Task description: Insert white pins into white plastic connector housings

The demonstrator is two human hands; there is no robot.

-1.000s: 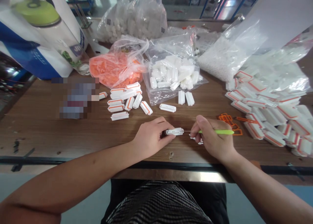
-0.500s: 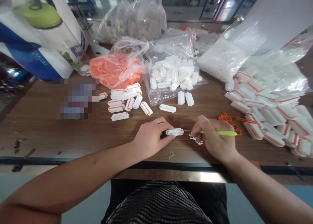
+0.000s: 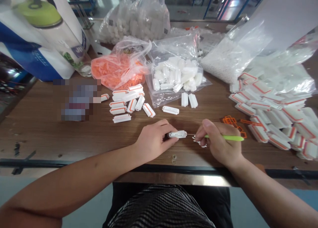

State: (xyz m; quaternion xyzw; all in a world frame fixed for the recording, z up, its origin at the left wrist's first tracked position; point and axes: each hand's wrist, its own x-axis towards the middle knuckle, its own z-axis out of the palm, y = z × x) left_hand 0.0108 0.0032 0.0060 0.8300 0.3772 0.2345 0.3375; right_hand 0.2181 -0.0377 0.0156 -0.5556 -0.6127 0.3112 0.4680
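Observation:
Between thumb and fingers, my left hand grips a small white plastic housing with a row of dark holes or marks on its upper face. My right hand is closed around a green-handled tool with a thin metal shaft. The shaft points left, its tip at the right end of the housing; whether it touches or enters is too small to tell. Tiny white pieces lie on the table under my right fingers. Beyond my hands lies another white housing, with two plain white blocks nearby.
Housings with orange trim lie left of centre; a larger pile fills the right. Orange frames lie beside my right hand. Behind are a bag of orange parts, a bag of white blocks and a green-lidded bottle.
My right hand and the green-handled tool have shifted slightly to the right. The left hand holds the housing in nearly the same place.

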